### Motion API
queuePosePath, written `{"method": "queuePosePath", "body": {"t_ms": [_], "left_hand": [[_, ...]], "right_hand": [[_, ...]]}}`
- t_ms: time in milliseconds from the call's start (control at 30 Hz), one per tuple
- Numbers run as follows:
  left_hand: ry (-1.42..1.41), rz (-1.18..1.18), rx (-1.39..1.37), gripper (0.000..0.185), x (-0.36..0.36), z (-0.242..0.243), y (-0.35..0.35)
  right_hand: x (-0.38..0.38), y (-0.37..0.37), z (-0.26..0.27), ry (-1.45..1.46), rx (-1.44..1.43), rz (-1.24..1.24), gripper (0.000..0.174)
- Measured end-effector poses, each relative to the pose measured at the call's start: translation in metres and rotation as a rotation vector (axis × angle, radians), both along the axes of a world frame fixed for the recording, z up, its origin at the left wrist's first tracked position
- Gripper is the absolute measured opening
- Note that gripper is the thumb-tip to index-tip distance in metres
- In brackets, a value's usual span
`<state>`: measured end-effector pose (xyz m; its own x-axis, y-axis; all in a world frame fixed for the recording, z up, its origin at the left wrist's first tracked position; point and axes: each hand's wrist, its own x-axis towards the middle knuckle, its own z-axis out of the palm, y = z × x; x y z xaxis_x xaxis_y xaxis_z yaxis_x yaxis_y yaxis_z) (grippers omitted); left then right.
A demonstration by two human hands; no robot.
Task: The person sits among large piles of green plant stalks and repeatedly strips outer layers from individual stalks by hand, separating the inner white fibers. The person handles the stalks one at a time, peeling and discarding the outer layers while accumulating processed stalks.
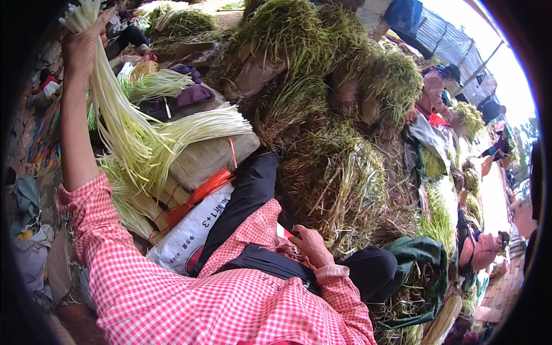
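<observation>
My left hand (pixel 82 47) is raised at the upper left, closed around the white ends of a bunch of long pale-green stalks (pixel 125 125), perhaps blanched chives. The leafy tips hang down onto a second pile of such stalks (pixel 211 125) on a wrapped block (pixel 215 157). My right hand (pixel 312 246) is at my lap by a black waist pouch (pixel 267 263). Its fingers curl by a small dark object, and whether they grip it is unclear. Tied bundles (pixel 144 211) and orange-red plastic strips (pixel 211 185) lie beside my bent leg.
A white woven sack (pixel 185 246) bearing print lies by my leg. Heaps of grassy plants (pixel 302 34) and root clumps (pixel 336 185) rise ahead and to the right. A green cloth sack (pixel 435 258) stands at my right knee. Other people (pixel 435 90) sit farther right.
</observation>
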<state>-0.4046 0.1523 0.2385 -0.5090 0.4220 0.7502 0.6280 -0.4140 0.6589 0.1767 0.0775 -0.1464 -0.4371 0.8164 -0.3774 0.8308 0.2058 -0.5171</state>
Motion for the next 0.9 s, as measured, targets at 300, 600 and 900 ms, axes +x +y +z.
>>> {"method": "queuePosePath", "body": {"t_ms": [300, 600, 900], "left_hand": [[0.742, 0.289, -0.424, 0.021, 0.039, -0.149, 0.122], [0.631, 0.110, -0.996, 0.042, 0.099, -0.406, 0.206], [0.661, 0.128, -0.992, 0.106, 0.096, -0.417, 0.200]], "right_hand": [[-0.006, 0.020, -0.010, -0.065, -0.039, 0.035, 0.044], [-0.012, 0.057, -0.002, -0.083, -0.073, 0.016, 0.045], [-0.030, 0.084, -0.035, -0.059, -0.101, 0.100, 0.045]]}}
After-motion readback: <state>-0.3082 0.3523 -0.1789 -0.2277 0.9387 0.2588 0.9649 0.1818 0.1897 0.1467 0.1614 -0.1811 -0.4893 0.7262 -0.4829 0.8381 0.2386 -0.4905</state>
